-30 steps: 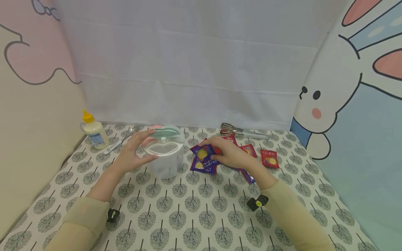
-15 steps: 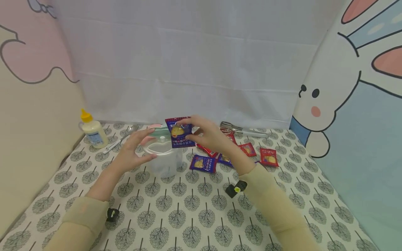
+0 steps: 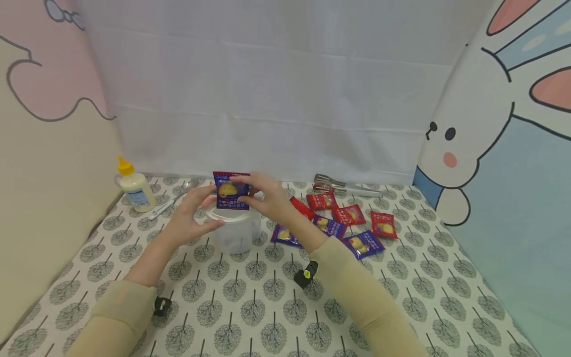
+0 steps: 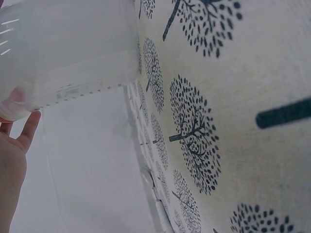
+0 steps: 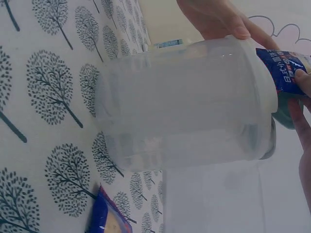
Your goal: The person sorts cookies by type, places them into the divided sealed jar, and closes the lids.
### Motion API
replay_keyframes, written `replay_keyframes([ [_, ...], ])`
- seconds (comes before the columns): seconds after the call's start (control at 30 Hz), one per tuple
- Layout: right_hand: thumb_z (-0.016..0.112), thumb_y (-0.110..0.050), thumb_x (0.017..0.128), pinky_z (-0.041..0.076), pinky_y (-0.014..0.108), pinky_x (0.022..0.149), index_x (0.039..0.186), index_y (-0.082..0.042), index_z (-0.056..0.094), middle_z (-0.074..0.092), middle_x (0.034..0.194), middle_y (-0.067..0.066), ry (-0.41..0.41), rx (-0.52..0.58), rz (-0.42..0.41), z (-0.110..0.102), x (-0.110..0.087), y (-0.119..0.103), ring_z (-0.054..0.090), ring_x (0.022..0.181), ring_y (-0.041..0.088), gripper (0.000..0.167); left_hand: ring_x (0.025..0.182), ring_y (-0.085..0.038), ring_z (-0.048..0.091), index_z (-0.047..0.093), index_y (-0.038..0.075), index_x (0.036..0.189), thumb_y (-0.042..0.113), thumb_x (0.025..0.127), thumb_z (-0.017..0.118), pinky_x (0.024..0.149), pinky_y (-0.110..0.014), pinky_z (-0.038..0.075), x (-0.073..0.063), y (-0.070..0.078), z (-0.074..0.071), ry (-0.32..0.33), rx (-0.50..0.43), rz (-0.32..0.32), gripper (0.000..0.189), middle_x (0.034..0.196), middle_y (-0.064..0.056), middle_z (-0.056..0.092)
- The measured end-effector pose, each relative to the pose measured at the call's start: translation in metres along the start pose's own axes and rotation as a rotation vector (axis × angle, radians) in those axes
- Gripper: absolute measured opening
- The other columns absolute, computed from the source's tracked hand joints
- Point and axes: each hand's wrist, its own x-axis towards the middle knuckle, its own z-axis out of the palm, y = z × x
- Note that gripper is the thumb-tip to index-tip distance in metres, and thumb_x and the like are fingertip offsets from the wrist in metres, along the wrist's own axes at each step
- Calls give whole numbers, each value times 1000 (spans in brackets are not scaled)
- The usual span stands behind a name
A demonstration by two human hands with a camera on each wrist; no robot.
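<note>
A translucent plastic storage canister (image 3: 234, 235) with a sectioned lid stands upright on the table. My left hand (image 3: 187, 215) holds it at the rim from the left, thumb on the near side and fingers on the far side. In the right wrist view, the canister (image 5: 184, 107) fills the middle and a green lid section (image 5: 285, 117) shows behind its rim. My right hand (image 3: 269, 198) pinches a blue biscuit packet (image 3: 227, 191) by its right edge, upright over the lid. The packet hides much of the lid in the head view.
Several red packets (image 3: 349, 215) and blue packets (image 3: 363, 244) lie scattered right of the canister, some overlapping. Metal tongs (image 3: 348, 187) lie behind them. A yellow-capped bottle (image 3: 137, 191) and a spoon (image 3: 171, 201) are on the left. A white curtain (image 3: 285, 104) hangs behind the tree-patterned tablecloth (image 3: 258, 297).
My right hand has lifted the blue biscuit packet from the pile and carried it left to above the canister's lid. The left hand has stayed at the rim.
</note>
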Motion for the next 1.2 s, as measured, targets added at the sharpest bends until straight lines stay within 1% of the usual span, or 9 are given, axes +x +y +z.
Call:
replay_keyframes([
  [0.07,71,-5,83,54,17,74,124,-2,59,62,105,10,-7,-6,6,2,-6,2,60,89,15,43,127,-28,40,41,23,142,19,65,85,100,-67,31,0,0,1,-4,-1,9,89,139,-7,48],
  [0.23,73,-10,81,52,27,79,123,-4,60,64,100,7,-56,-24,14,2,-20,6,57,80,15,44,128,-29,40,40,22,143,18,65,84,103,-67,29,1,0,0,-8,4,29,89,138,-6,49],
  [0.3,74,-13,81,50,29,84,122,-6,61,66,103,5,-85,-36,18,2,-24,6,55,86,16,44,128,-30,40,40,21,143,18,65,84,105,-66,26,2,1,0,-10,7,38,89,138,-7,49],
  [0.5,74,-20,82,44,26,95,119,-13,66,66,114,-1,-212,-86,61,1,-32,8,49,108,14,39,130,-33,39,40,20,143,19,67,83,113,-62,13,3,1,-1,-12,-1,52,88,139,-8,47],
  [0.63,74,-24,82,42,28,99,121,-17,65,64,120,-4,-278,-98,114,-2,-35,6,46,116,13,41,128,-30,39,40,21,143,19,67,84,107,-66,23,2,0,0,-9,-12,50,87,139,-5,47],
  [0.77,73,-27,83,42,32,102,124,-18,62,62,124,-4,-292,-98,144,-14,-38,3,46,121,15,44,128,-28,39,41,19,142,16,66,84,106,-66,24,1,-2,0,-5,-22,50,88,139,-5,48],
  [0.9,73,-25,83,38,35,107,124,-16,62,62,124,-3,-283,-103,152,-29,-45,10,47,123,15,43,129,-29,38,41,21,143,15,65,85,105,-68,24,1,-1,-1,-5,-28,18,89,136,-6,50],
  [1.03,72,-23,83,42,35,102,124,-16,61,62,124,-2,-326,-106,240,-42,-59,22,49,118,14,43,128,-30,38,40,25,143,17,66,85,99,-70,28,1,1,-1,-12,-35,-22,89,135,-5,51],
  [1.2,73,-23,82,39,41,106,130,-18,57,56,133,0,-485,-111,419,-51,-80,37,47,124,19,50,129,-31,38,40,26,143,18,67,85,102,-70,25,1,2,0,-20,-29,-38,89,139,-5,48],
])
